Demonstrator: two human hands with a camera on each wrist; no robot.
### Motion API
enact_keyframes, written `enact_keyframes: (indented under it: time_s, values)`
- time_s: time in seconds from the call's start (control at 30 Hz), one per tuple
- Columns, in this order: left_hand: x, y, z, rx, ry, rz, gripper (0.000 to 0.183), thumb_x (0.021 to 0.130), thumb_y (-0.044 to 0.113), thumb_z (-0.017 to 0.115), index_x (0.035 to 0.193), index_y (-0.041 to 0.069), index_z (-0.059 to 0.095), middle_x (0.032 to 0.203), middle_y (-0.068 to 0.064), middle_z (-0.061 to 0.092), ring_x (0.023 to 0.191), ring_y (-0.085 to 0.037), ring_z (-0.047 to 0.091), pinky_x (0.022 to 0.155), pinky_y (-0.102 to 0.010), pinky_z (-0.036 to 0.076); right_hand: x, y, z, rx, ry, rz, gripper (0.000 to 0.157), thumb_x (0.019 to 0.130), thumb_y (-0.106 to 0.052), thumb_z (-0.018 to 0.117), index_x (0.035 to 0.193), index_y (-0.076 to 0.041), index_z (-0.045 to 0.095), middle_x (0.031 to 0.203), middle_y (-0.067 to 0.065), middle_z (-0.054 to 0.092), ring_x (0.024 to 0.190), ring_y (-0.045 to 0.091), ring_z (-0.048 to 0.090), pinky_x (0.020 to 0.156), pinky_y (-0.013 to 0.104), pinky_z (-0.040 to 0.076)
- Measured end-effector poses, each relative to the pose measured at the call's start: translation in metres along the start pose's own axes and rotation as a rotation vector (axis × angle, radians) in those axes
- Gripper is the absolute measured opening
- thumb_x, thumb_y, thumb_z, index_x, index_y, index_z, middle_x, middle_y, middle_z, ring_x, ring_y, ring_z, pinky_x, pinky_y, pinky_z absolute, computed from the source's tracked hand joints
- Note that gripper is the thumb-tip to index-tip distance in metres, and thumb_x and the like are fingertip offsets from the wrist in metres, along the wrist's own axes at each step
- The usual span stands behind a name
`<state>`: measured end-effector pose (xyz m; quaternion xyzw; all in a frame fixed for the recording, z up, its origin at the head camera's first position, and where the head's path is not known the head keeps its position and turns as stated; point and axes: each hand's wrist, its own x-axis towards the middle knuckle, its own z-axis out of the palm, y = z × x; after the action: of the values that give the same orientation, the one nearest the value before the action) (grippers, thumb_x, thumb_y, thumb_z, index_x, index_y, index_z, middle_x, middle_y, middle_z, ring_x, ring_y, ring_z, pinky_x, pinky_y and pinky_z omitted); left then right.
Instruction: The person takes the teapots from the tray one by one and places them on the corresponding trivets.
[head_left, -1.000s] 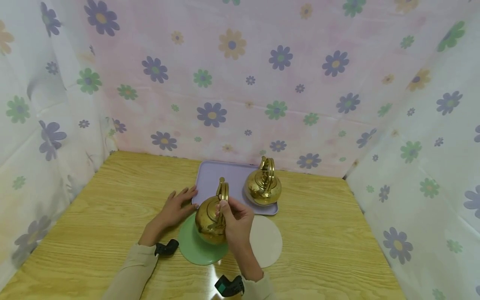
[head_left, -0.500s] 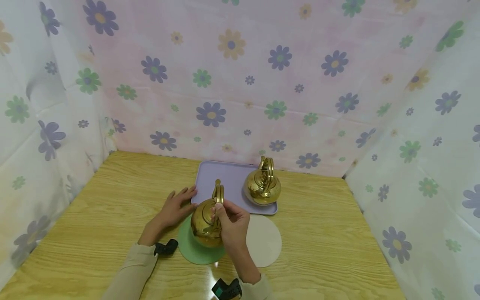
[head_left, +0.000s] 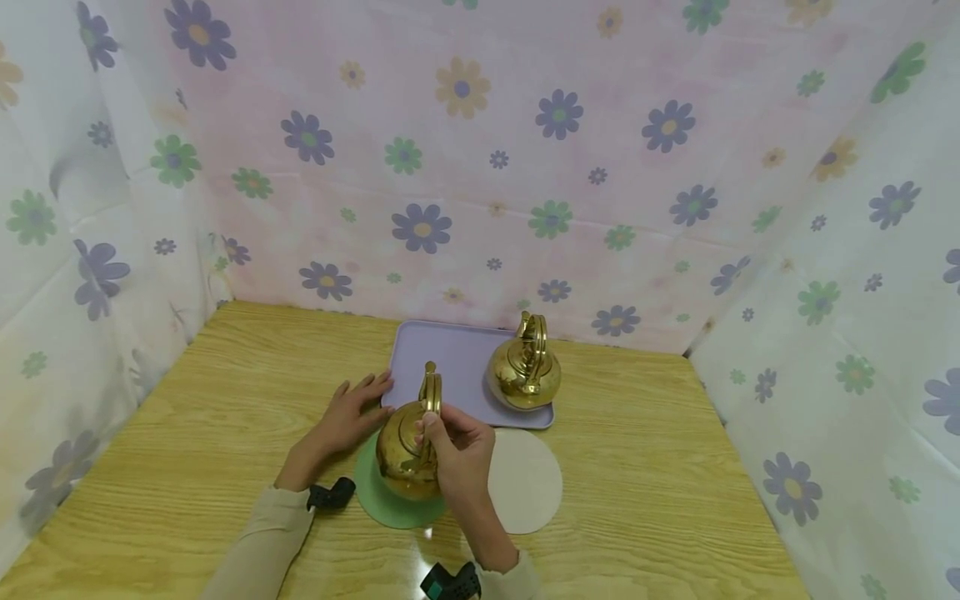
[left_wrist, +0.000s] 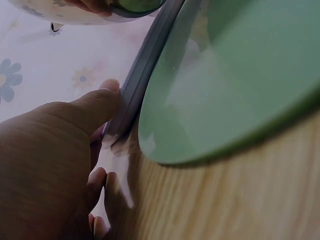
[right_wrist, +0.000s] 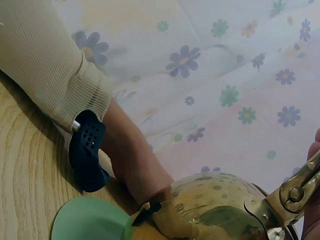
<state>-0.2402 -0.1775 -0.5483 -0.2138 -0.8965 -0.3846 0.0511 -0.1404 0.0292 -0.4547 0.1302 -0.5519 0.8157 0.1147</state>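
Observation:
My right hand [head_left: 467, 462] grips the upright handle of a brass kettle [head_left: 397, 468], thumb across the near side. The kettle's round body overlaps the green round mat [head_left: 390, 510] in the head view. From the left wrist, the underside of the kettle [left_wrist: 120, 9] shows up above the mat [left_wrist: 225, 90]. Fingers spread, my left hand [head_left: 347, 421] touches the left edge of a lilac tray [head_left: 442, 350]; its thumb [left_wrist: 102, 102] lies against the rim. On the tray's right part stands a second brass kettle [head_left: 521, 387].
A cream round mat [head_left: 536, 483] lies right of the green one, in front of the tray. The wood-grain table [head_left: 637, 467] is enclosed at the back and sides by flowered cloth [head_left: 480, 167]. Dark camera mounts sit on both wrists [head_left: 332, 496].
The right hand has carried the gripped kettle a little left and toward the body, over the green mat. My left hand, the tray and the second kettle stay put.

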Motion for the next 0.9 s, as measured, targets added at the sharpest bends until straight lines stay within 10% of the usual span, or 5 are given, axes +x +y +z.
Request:
enact_keyframes:
  time_s: [0.4, 0.67, 0.9]
  values:
    - [0.001, 0.0, 0.0, 0.002, -0.018, -0.012, 0.056, 0.099, 0.019, 0.066, 0.146, -0.005, 0.05, 0.157, -0.021, 0.041, 0.146, -0.051, 0.031, 0.117, -0.073, 0.007, -0.005, 0.005, 0.0, -0.009, -0.053, -0.026, 0.032, 0.097, -0.002, 0.065, 0.105, 0.029, 0.061, 0.081, -0.001, 0.073, 0.069, 0.005, 0.068, 0.063, 0.019, 0.058]
    - [0.0, 0.001, -0.001, 0.004, -0.021, -0.015, 0.056, 0.099, 0.02, 0.066, 0.146, -0.005, 0.05, 0.158, -0.02, 0.04, 0.147, -0.051, 0.031, 0.117, -0.073, 0.006, -0.01, 0.006, 0.002, -0.035, -0.08, -0.03, 0.031, 0.097, -0.004, 0.065, 0.105, 0.026, 0.064, 0.082, 0.048, 0.059, 0.069, 0.004, 0.069, 0.064, 0.02, 0.059]
    - [0.0, -0.002, 0.001, 0.004, -0.025, -0.013, 0.056, 0.099, 0.02, 0.066, 0.147, -0.005, 0.049, 0.158, -0.02, 0.04, 0.147, -0.05, 0.03, 0.118, -0.072, 0.006, -0.013, 0.006, 0.004, -0.039, -0.068, 0.008, 0.03, 0.096, -0.004, 0.066, 0.106, 0.025, 0.065, 0.08, 0.032, 0.068, 0.069, 0.005, 0.07, 0.064, 0.021, 0.059]
